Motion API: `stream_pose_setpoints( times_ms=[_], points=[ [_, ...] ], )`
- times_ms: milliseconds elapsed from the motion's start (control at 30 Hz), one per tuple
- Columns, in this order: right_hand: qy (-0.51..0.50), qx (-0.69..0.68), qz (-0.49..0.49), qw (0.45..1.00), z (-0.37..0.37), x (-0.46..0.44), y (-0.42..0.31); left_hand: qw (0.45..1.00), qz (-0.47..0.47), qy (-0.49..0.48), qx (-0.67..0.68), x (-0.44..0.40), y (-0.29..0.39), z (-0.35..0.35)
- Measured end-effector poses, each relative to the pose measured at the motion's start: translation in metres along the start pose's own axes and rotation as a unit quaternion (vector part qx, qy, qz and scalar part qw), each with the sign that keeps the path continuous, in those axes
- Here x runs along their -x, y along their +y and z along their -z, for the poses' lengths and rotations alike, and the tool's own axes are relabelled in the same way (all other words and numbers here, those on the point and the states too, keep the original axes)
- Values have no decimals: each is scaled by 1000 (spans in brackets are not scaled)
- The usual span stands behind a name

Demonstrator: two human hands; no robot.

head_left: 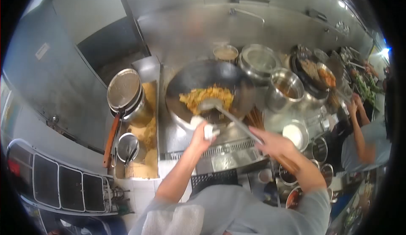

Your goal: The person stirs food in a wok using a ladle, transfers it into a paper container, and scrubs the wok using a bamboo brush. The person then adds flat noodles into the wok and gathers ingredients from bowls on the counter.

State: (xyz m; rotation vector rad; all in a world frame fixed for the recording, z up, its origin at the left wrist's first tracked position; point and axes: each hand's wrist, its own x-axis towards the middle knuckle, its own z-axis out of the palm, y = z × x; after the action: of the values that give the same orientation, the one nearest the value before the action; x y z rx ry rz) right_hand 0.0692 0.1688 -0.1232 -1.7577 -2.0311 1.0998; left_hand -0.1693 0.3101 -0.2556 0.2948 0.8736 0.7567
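A large dark wok (209, 72) stands on the steel stove, with yellow-orange food (218, 94) in it. My left hand (202, 137) is closed round a white cloth (208, 131) at the wok's near rim. In my right hand (272, 144) is the handle of a metal ladle (237, 123); its round bowl rests on the food near the middle of the wok. Just right of the wok's near edge lies a bundle of thin brown sticks (255, 118), partly behind the right hand.
Steel pots (285, 89) and lidded containers (259, 59) stand right of the wok. On the left are a strainer (124, 87) over a pot and a small pot (128, 147). A co-worker (368, 144) works at another wok (311, 76) on the right.
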Motion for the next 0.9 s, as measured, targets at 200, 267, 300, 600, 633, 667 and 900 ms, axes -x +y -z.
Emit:
stream_pose_setpoints(
  times_ms=[200, 267, 300, 600, 633, 667, 900],
  points=[
    [183, 75, 2, 980, -42, -48, -4, 997, 1, -61, 37, 29, -72, 32],
    [186, 77, 8, 979, -40, -32, -15, 996, 2, -68, 49, 24, -64, 24],
    [169, 65, 5, 983, -38, -18, -13, 996, 5, -63, 58, 24, -60, 23],
    [75, 13, -53, 996, -31, -27, -13, 996, -5, -89, 3, -43, 2, 15],
    [101, 30, -32, 994, -40, -37, -3, 997, -18, -77, 6, -42, -10, 16],
    [121, 41, -37, 991, -42, -49, -3, 996, -8, -88, -9, -31, -26, 22],
    [-25, -37, -206, 978, 41, 43, -72, 997, -21, -46, 58, 16, -26, 11]
  ],
)
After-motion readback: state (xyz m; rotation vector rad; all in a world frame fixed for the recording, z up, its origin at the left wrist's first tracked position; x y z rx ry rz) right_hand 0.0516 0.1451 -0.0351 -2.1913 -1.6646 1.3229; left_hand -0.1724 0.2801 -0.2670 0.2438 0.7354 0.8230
